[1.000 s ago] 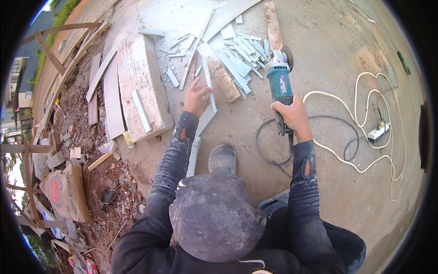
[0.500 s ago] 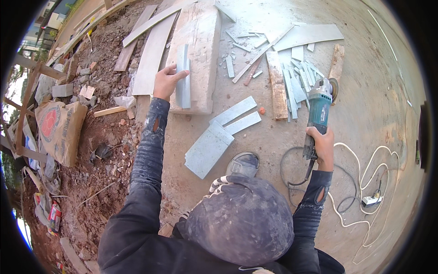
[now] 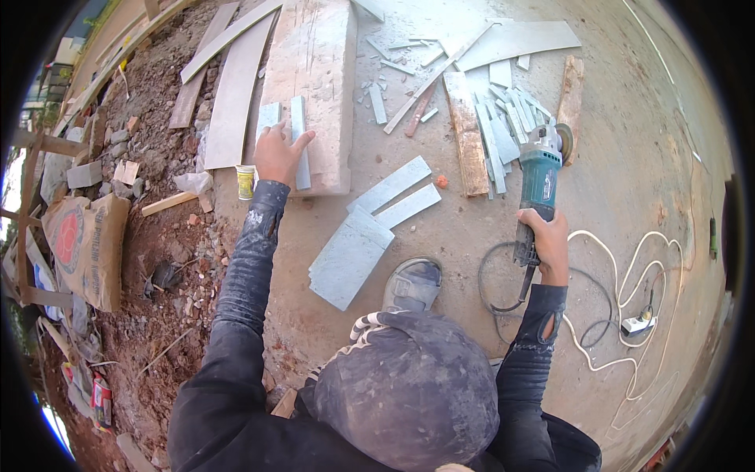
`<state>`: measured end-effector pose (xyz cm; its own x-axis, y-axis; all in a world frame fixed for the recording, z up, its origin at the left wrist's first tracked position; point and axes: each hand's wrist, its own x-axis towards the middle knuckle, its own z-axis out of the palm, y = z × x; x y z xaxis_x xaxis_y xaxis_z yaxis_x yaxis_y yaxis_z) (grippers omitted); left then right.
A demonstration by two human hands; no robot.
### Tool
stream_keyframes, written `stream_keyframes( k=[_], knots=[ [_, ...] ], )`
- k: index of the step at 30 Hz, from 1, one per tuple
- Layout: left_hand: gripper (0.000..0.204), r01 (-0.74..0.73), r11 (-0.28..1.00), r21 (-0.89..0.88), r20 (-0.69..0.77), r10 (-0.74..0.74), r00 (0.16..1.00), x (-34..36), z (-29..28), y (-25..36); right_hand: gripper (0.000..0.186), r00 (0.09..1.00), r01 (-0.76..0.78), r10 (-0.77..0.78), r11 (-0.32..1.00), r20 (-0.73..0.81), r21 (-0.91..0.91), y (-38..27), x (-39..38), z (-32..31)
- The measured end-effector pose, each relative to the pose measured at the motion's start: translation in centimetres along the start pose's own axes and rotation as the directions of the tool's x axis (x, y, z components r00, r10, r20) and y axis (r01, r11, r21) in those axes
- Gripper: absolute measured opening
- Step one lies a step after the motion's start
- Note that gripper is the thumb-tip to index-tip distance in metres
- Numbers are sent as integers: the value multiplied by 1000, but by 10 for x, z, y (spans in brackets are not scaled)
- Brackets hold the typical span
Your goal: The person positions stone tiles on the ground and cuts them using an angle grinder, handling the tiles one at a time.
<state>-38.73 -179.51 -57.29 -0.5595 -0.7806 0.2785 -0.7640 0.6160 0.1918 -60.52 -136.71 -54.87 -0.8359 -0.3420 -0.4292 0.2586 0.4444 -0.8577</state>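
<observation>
My left hand (image 3: 277, 155) rests over two grey-green tile strips on a long concrete block (image 3: 318, 71). Its thumb is stretched away from the bent fingers, across the narrow tile strip (image 3: 298, 118). Those fingers lie over the other tile strip (image 3: 268, 116), partly hiding it, and a gap parts the two pieces. In my right hand (image 3: 548, 240) is the handle of a teal angle grinder (image 3: 541, 177), held over the floor with its disc at the far end. Whether the disc spins cannot be told.
Cut tile pieces (image 3: 352, 256) lie before my shoe (image 3: 413, 285). Beyond them are a wooden batten (image 3: 466, 134) and tile offcuts (image 3: 511, 118). A white cable (image 3: 598, 385) loops to a power strip (image 3: 635, 326) at right. A yellow cup (image 3: 246, 182), rubble and a paper sack (image 3: 86, 252) are left.
The tile strips under my left hand have come apart, one shifting left with my fingers. A yellow cup now shows beside my wrist. The grinder stays in my right hand; the whole view shifted slightly.
</observation>
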Motion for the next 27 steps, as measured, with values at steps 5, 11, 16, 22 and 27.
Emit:
stream_keyframes(
  k=[5, 11, 16, 22, 27],
  knots=[
    [64, 85, 996, -5, 220, -81, 972, 5, 5, -24, 28, 1000, 9, -9, 1000, 3, 3, 12, 9, 4],
    [53, 163, 884, -439, 309, -22, 951, -3, 9, 53, 34, 998, -33, 34, 999, -52, 20, 29, 5, -28],
    [41, 362, 641, -677, 583, 166, 795, -62, 61, 173, 36, 998, -6, 11, 997, -68, 75, 38, 9, -33],
    [44, 657, 368, -658, 753, 322, 574, -86, 118, 295, 34, 996, -18, 33, 985, -87, 171, 32, -1, -47],
    [58, 682, 489, -544, 808, 87, 582, -99, 107, 340, 29, 985, 2, 37, 976, -171, 220, 33, -13, -70]
  ],
)
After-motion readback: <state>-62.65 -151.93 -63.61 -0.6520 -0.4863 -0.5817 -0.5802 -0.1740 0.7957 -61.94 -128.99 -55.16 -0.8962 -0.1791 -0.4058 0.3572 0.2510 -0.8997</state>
